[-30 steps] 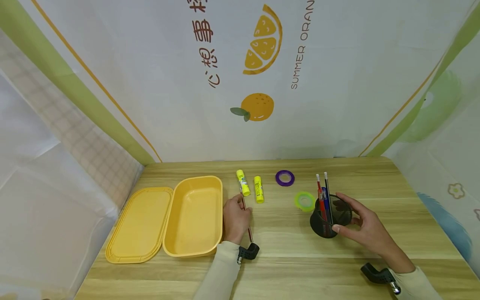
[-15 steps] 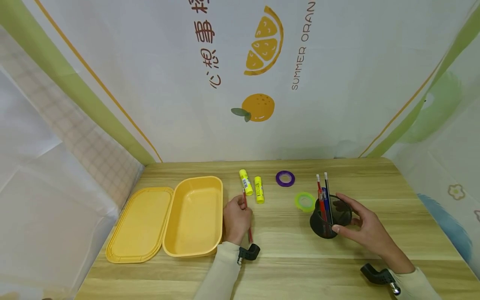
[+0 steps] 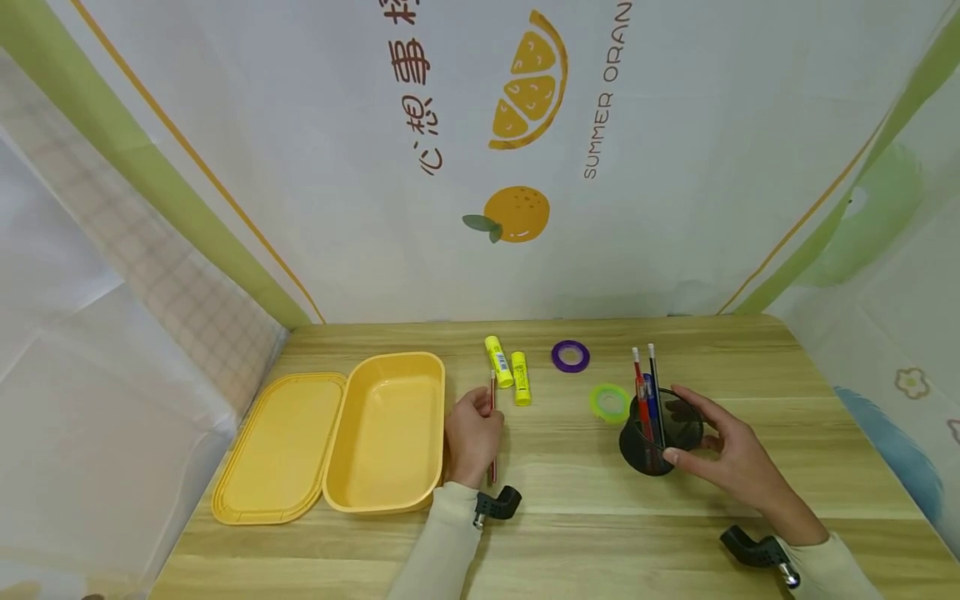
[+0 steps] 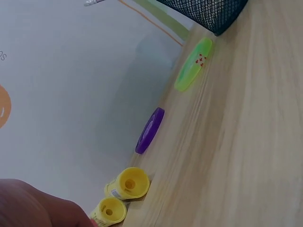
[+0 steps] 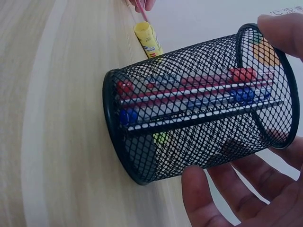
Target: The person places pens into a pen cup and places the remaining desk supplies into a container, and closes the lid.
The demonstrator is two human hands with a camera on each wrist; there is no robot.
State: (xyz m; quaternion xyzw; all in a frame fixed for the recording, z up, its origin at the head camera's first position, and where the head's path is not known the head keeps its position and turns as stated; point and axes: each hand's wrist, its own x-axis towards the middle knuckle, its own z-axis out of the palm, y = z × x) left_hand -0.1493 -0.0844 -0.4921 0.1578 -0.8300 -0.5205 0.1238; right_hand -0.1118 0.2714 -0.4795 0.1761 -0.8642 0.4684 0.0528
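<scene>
My left hand (image 3: 474,435) pinches a dark red pencil (image 3: 492,472) just right of the yellow box. The pencil's white-tipped far end lies by two yellow glue sticks (image 3: 499,362), which lie close together. My right hand (image 3: 738,462) holds a black mesh pen holder (image 3: 637,454) by its right side, with the thumb at the near side and fingers at the far side. The holder stands upright on the table. Inside it are a red pen (image 5: 189,82), a blue pen (image 5: 189,101) and pencils. In the left wrist view, the left fingers (image 4: 42,208) show only in part.
A yellow box (image 3: 386,442) stands left of my left hand, its flat yellow lid (image 3: 281,450) beside it. A purple tape roll (image 3: 556,357) lies toward the back. A green tape roll (image 3: 597,404) sits just left of the pen holder. A white printed cloth (image 3: 637,250) hangs behind the table.
The pencil in my left hand has swung, its far end going right. The left glue stick has shifted right, closer to the other, which moved slightly. My right hand and the pen holder stay put.
</scene>
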